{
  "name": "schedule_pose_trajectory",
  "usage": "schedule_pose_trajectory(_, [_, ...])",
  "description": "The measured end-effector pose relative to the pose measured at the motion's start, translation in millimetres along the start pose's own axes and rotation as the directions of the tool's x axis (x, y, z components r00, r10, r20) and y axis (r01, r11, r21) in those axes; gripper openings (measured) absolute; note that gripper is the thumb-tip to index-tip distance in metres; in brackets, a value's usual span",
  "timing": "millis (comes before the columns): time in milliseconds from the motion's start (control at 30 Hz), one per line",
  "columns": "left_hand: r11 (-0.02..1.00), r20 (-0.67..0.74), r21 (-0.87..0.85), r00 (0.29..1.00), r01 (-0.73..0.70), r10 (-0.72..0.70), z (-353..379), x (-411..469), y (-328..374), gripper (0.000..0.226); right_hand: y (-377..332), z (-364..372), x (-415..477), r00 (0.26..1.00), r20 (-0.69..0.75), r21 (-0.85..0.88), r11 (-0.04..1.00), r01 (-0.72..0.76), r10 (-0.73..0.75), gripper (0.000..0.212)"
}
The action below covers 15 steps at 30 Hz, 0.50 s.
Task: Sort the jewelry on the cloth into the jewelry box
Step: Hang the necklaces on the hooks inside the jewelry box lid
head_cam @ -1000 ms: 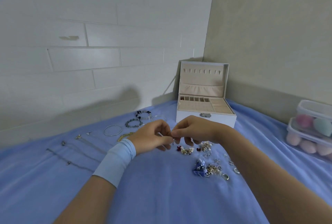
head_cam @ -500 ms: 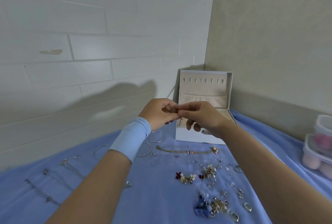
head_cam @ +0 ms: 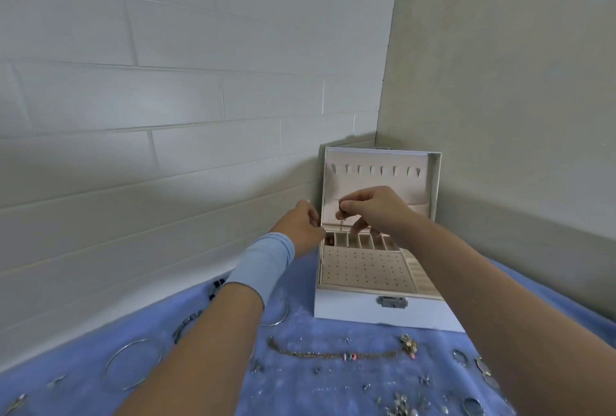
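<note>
A small piece of jewelry [head_cam: 341,215], too small to identify, is pinched in the right hand [head_cam: 373,212], which covers the lower pocket of the jewelry box [head_cam: 373,310] lid and part of the back row of compartments. The left hand [head_cam: 300,227] masks the box's left rear corner, its fingertips out of sight. In front of the box, the left forearm hides parts of two bangles [head_cam: 133,364] and a beaded bracelet [head_cam: 186,324]; the right forearm covers pieces lying right of the chain [head_cam: 333,354]. The lowest trinkets [head_cam: 403,407] are blurred and cropped by the bottom edge
</note>
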<state>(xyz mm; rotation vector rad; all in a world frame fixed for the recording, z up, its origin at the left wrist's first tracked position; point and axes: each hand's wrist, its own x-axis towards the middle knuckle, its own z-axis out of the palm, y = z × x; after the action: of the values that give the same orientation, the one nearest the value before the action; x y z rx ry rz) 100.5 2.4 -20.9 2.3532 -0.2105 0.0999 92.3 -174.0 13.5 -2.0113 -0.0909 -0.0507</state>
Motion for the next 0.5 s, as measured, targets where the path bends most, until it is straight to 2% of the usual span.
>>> schedule_pose_trajectory(133, [0.998, 0.117, 0.069, 0.993, 0.000, -0.008, 4, 16, -8, 0.018, 7, 9, 23, 1.000, -0.006, -0.070, 0.997, -0.024, 0.023, 0.010])
schedule_pose_trajectory(233, [0.998, 0.201, 0.038, 0.979, -0.039, 0.031, 8, 24, -16, 0.016, 14, 16, 34, 0.999, -0.006, -0.121, 0.992, -0.038, 0.037, 0.008])
schedule_pose_trajectory(367, [0.997, 0.171, -0.038, 0.983, -0.062, 0.068, 10, 28, -25, 0.034, 18, 25, 35, 0.999, 0.023, -0.096, 0.995, -0.022, 0.025, 0.015])
schedule_pose_trajectory(500, [0.992, 0.166, -0.108, 0.982, -0.071, 0.088, 9, 30, -32, 0.039, 25, 31, 41, 0.996, 0.085, -0.271, 0.962, 0.044, -0.022, 0.005])
